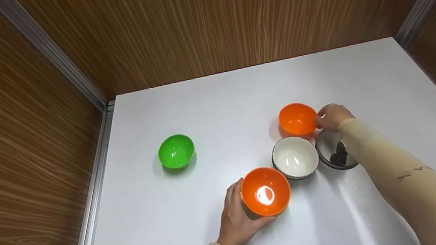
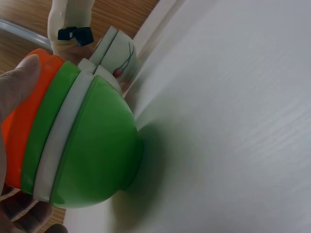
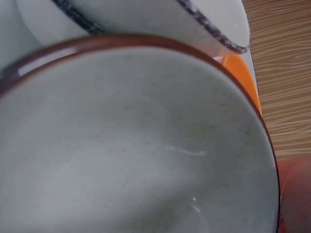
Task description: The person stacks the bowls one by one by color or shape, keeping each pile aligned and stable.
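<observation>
My left hand (image 1: 237,219) grips a stack of bowls by its side, thumb toward the front and fingers behind. On top sits an orange bowl (image 1: 265,193); the left wrist view shows green and white layers below it and a green bowl (image 2: 99,150) at the bottom, close over the table. Farther back, my right hand (image 1: 333,117) pinches the right rim of another orange bowl (image 1: 296,117). Under the right forearm is a brown-rimmed bowl (image 3: 146,126), partly hidden. A white bowl with a speckled rim (image 1: 295,156) stands between the stack and the brown-rimmed bowl.
A single green bowl (image 1: 176,151) stands apart on the left of the white table (image 1: 215,101). Wood-grain panels (image 1: 203,21) enclose the table at the back and on both sides, with metal framing at the corners.
</observation>
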A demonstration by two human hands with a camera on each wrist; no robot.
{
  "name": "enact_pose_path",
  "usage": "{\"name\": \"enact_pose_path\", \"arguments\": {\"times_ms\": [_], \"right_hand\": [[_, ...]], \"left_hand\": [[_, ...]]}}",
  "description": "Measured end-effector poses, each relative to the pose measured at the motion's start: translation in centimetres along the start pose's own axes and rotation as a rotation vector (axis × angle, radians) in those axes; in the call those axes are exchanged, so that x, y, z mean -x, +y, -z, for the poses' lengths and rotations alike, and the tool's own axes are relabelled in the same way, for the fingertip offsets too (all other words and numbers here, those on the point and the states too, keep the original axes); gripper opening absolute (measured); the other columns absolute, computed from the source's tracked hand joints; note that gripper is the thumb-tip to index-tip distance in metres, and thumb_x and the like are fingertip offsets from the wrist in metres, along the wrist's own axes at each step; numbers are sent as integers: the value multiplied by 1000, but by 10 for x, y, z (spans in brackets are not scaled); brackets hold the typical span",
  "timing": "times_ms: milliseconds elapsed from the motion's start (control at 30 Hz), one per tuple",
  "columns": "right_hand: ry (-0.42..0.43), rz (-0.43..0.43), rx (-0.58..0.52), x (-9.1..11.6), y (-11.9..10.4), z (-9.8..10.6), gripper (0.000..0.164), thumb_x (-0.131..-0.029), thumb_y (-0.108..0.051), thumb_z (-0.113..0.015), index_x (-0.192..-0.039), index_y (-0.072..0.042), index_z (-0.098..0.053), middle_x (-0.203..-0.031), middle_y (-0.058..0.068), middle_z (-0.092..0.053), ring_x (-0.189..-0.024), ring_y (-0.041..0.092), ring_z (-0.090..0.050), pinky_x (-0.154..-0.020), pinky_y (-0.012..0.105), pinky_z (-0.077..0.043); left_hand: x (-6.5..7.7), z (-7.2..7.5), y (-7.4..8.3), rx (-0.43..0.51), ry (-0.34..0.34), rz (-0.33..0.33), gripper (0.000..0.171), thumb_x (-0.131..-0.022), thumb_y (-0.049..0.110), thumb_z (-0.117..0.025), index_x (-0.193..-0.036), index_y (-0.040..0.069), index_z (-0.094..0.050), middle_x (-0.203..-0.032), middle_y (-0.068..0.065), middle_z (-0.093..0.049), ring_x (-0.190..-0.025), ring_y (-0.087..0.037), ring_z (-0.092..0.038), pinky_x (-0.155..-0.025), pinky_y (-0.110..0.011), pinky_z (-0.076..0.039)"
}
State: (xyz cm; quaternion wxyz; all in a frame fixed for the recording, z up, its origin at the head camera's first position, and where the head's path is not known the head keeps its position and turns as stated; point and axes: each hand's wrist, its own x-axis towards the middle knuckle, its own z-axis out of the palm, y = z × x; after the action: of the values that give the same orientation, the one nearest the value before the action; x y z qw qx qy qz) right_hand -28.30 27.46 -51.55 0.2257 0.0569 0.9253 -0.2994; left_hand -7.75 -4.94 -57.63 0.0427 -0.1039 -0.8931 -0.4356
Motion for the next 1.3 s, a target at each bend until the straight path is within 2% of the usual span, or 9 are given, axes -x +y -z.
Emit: {"name": "enact_pose_path", "arguments": {"times_ms": [133, 333, 600, 1000, 1300], "right_hand": [[-1, 16, 28, -2, 0, -1, 44, -91, -27, -51, -121, 6, -49, -103, 18, -60, -93, 33, -51, -88, 51, -43], [21, 56, 84, -3, -1, -1, 42, -92, -25, -49, -117, 8, -52, -94, 16, -65, -88, 32, -54, -83, 46, -46], [-5, -22, -4, -2, -1, -2, 35, -91, -25, -53, -112, 3, -57, -98, 16, -62, -88, 32, -52, -86, 47, -46], [36, 13, 46, -3, 0, -4, 28, -86, -16, -50, -103, 4, -62, -89, 15, -63, -81, 31, -52, -73, 40, -49], [82, 38, 44, -2, 3, -2, 27, -84, -14, -50, -98, 4, -64, -86, 15, -63, -77, 29, -51, -68, 37, -49]], "left_hand": [[1, 1, 0, -4, 6, -2, 111, -54, 66, -73, -142, 19, -24, -133, 8, -33, -118, -7, -38, -100, -32, -36], [2, 1, -1, -7, 31, -63, 111, -56, 63, -75, -142, 18, -22, -133, 4, -34, -118, -12, -39, -100, -35, -37], [3, 0, -2, 9, 30, -57, 111, -54, 61, -77, -142, 18, -24, -133, 5, -33, -118, -11, -40, -99, -36, -38], [4, 1, 0, 8, 15, -23, 111, -54, 60, -78, -142, 22, -22, -133, 7, -33, -119, -10, -39, -99, -34, -37], [2, 1, 0, 10, 8, -47, 112, -55, 62, -76, -143, 21, -20, -133, 7, -32, -119, -10, -38, -100, -33, -36]]}}
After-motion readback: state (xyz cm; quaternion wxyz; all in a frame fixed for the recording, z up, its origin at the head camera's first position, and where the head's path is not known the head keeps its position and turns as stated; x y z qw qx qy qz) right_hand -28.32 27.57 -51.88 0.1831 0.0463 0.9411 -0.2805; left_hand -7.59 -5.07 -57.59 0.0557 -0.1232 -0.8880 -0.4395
